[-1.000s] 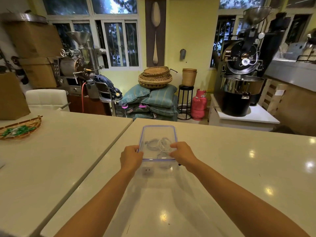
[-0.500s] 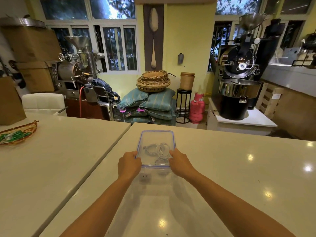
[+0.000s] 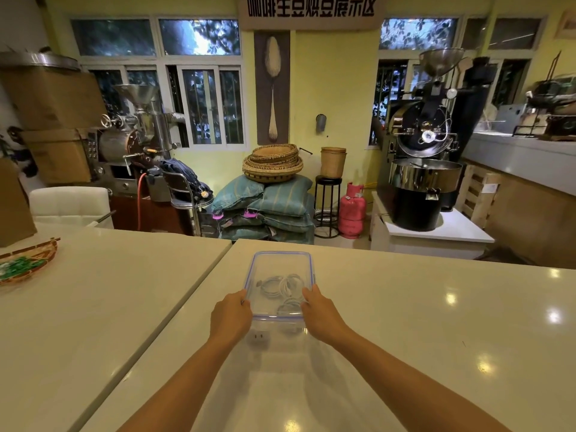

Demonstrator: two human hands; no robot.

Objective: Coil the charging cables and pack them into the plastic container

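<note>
Plastic container (image 3: 282,253) — left grip (image 3: 231,316), right grip (image 3: 321,315)

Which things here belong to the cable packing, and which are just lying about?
Job: clear plastic container with blue-rimmed lid; coiled white cables inside it; left hand and right hand, gripping its near corners.
Lying about: woven tray of green items; pink gas cylinder.

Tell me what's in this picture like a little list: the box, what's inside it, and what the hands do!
Box: clear plastic container with blue-rimmed lid on top
Inside: coiled white cables, white plug
Left hand: holds the container's near left corner
Right hand: holds its near right corner
Where: white table
</note>
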